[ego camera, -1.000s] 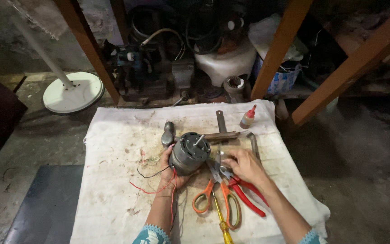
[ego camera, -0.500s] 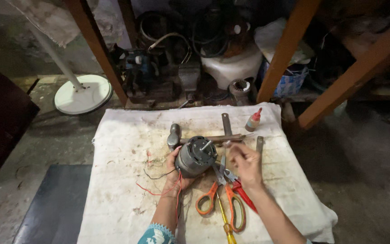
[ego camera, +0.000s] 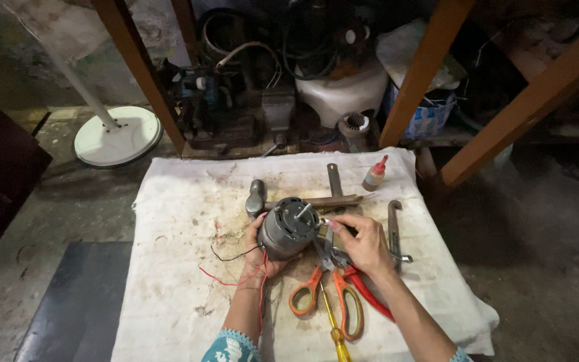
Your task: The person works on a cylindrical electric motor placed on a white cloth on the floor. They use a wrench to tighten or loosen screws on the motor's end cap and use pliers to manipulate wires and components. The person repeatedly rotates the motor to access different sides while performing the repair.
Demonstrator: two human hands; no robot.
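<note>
My left hand (ego camera: 261, 249) cups a grey round electric motor (ego camera: 288, 226) from below and holds it over a stained white cloth (ego camera: 182, 221). Red and black wires (ego camera: 236, 271) trail from the motor past my left wrist. My right hand (ego camera: 363, 241) reaches to the motor's right side, fingertips pinched at its edge by the shaft; whether they hold a small part I cannot tell. Under my right hand lie red-handled pliers (ego camera: 370, 295), orange-handled scissors (ego camera: 330, 302) and a yellow-handled screwdriver (ego camera: 335, 332).
A hammer (ego camera: 303, 201), a metal wrench (ego camera: 394, 231) and a small glue bottle with a red cap (ego camera: 374, 174) lie on the cloth. Behind it are orange frame legs (ego camera: 423, 74), a white round fan base (ego camera: 118, 134) and a pile of machine parts. A dark mat (ego camera: 75, 302) lies at left.
My right hand has moved up from beside the scissors to the motor's right edge. The left hand still holds the motor. The view has shifted slightly.
</note>
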